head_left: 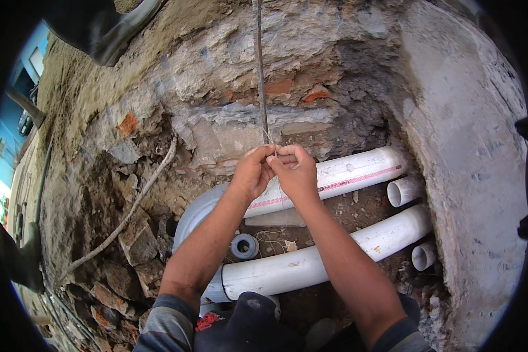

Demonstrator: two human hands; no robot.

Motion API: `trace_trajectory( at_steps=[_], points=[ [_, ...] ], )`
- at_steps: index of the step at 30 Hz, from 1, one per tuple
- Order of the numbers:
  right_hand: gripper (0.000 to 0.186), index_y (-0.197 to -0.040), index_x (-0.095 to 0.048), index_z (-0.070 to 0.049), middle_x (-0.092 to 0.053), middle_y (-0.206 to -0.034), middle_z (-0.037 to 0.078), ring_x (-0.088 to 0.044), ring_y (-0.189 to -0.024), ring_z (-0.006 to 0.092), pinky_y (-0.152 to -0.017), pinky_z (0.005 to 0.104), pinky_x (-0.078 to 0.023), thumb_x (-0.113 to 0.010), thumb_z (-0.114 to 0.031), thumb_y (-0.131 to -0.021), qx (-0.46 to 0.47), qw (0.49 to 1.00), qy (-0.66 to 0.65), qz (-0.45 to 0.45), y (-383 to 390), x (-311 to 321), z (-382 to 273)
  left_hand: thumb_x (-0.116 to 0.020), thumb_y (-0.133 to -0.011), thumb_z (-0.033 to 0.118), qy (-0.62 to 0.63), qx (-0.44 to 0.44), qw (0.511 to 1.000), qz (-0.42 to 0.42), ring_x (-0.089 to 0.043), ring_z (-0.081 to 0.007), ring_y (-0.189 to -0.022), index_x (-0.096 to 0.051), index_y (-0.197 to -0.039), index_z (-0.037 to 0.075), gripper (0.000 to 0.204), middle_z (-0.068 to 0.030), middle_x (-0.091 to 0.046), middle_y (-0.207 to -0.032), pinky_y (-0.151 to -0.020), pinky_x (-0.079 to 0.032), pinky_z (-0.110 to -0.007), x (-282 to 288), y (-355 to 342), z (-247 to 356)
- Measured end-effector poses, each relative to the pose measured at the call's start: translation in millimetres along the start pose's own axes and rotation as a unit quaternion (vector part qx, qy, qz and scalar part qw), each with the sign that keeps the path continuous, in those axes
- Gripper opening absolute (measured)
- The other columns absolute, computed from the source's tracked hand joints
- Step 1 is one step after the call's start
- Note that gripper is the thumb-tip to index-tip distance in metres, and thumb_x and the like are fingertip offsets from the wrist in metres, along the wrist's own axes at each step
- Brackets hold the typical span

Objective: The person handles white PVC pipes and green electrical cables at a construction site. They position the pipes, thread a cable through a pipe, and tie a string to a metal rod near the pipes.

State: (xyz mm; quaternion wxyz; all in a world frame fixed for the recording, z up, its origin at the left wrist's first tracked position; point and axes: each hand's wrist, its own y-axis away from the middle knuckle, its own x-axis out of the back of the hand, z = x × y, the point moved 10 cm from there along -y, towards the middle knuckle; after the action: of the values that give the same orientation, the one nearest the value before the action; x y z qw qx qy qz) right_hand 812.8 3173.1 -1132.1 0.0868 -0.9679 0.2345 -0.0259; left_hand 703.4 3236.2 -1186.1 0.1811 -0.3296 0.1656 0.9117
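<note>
My left hand and my right hand meet in the middle, fingertips pinched together on a thin pale string. The string runs to the lower end of a narrow stick, which comes down from the top edge. Below my hands a strand hangs to loose loops of string between two white pipes. Beneath my wrists lies the upper white pipe, marked with a pink stripe. The lower white pipe passes under my right forearm. Whether the string is knotted is too small to tell.
Grey pipe fittings join the pipes at left. A small grey pipe end opens upward between them. Short white stubs come from the concrete wall. A curved root-like stick leans on rubble at left. Dark boots stand above.
</note>
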Motion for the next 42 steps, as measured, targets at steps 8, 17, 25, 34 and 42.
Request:
trace_trajectory(
  at_steps=[8, 17, 25, 34, 42],
  points=[
    [0.017, -0.082, -0.066, -0.001, -0.07, -0.079, 0.014, -0.069, -0.073, 0.0301, -0.071, 0.0404, -0.054, -0.076, -0.014, -0.078, 0.02, 0.982, 0.186, -0.026, -16.0, -15.6, -7.7, -0.059, -0.093, 0.016, -0.035, -0.008, 0.998, 0.05, -0.067, -0.021, -0.09, -0.064, -0.102, 0.003, 0.016, -0.0095, -0.067, -0.098, -0.081, -0.056, -0.035, 23.3, -2.2, 5.5],
    [0.016, -0.076, -0.066, -0.001, -0.069, -0.073, 0.015, -0.068, -0.069, 0.0314, -0.067, 0.0415, -0.053, -0.072, -0.015, -0.081, 0.013, 0.978, 0.201, -0.047, -16.0, -13.6, -7.2, -0.062, -0.092, 0.015, -0.082, -0.038, 0.995, 0.037, -0.066, -0.0176, -0.088, -0.066, -0.102, 0.001, 0.018, -0.0087, -0.068, -0.098, -0.077, -0.054, -0.031, 4.7, 2.9, 14.8],
    [0.017, -0.078, -0.067, 0.001, -0.069, -0.072, 0.013, -0.067, -0.065, 0.0226, -0.062, 0.0373, -0.051, -0.068, -0.015, -0.086, 0.007, 0.994, 0.106, -0.038, -9.3, 1.7, -17.7, -0.059, -0.094, 0.012, -0.007, 0.011, 0.999, 0.043, -0.066, -0.017, -0.087, -0.063, -0.108, -0.001, 0.02, -0.0088, -0.067, -0.1, -0.078, -0.054, -0.029, 2.5, 6.3, 6.7],
    [0.016, -0.091, -0.061, 0.001, -0.057, -0.064, -0.001, -0.052, -0.06, 0.0044, -0.054, 0.0237, -0.041, -0.064, -0.014, -0.095, -0.1, 0.982, -0.03, -0.16, 56.9, 11.4, -46.0, -0.052, -0.095, 0.009, -0.018, 0.01, 0.998, 0.053, -0.052, -0.007, -0.064, -0.059, -0.111, 0.002, 0.019, -0.0082, -0.067, -0.097, -0.054, -0.046, -0.018, 22.9, -18.8, 0.8],
    [0.014, -0.093, -0.065, -0.001, -0.059, -0.069, 0.003, -0.048, -0.059, 0.0069, -0.056, 0.026, -0.041, -0.063, -0.015, -0.095, -0.054, 0.968, 0.058, -0.238, 112.9, 35.0, -77.9, -0.054, -0.096, 0.008, -0.092, 0.01, 0.99, 0.108, -0.049, -0.0052, -0.06, -0.061, -0.115, 0.002, 0.021, -0.0048, -0.067, -0.092, -0.05, -0.043, -0.017, 25.1, -31.8, 6.4]
  ],
)
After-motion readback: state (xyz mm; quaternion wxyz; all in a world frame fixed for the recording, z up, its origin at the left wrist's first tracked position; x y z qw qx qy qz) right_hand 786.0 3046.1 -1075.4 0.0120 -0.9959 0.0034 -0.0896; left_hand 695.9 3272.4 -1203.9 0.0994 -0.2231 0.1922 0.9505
